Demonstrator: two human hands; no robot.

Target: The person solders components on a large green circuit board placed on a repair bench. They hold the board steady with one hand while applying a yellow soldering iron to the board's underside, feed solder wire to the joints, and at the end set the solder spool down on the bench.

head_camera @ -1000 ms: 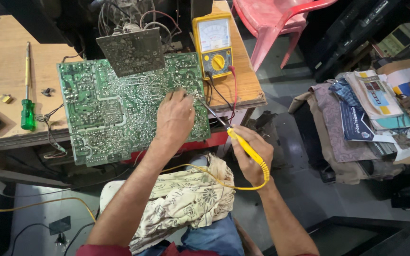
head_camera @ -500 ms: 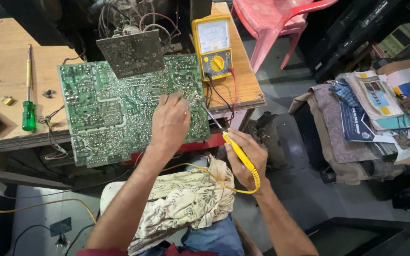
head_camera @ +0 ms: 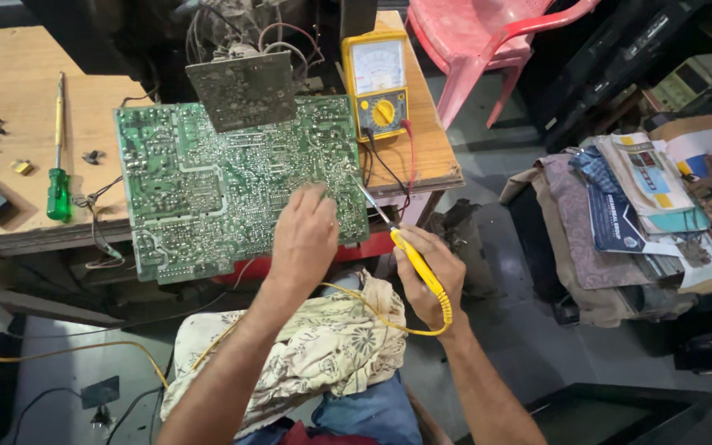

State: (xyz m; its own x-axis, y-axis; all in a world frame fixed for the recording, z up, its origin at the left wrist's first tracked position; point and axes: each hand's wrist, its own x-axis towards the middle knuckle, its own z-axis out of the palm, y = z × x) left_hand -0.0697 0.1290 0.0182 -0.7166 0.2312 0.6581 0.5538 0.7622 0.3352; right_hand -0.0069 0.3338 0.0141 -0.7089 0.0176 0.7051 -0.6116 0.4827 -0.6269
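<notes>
Green circuit board (head_camera: 224, 181), yellow soldering iron (head_camera: 422, 276), yellow multimeter (head_camera: 378, 82), green-handled screwdriver (head_camera: 58, 189), cream floral cloth (head_camera: 323, 354), pink chair (head_camera: 488, 41).

Both forearms are bare from the elbows down to the hands, with no sleeves, watch, bracelet or gloves showing. The left hand (head_camera: 302, 239) and the right hand (head_camera: 428, 276) carry no rings that can be made out. Below the hands, over the lap, lies a crumpled cream cloth (head_camera: 306, 354) printed with dark leaf and flower shapes. Under it shows blue denim (head_camera: 364, 416) on the legs, and a strip of dark red fabric (head_camera: 323, 435) sits at the bottom edge.
</notes>
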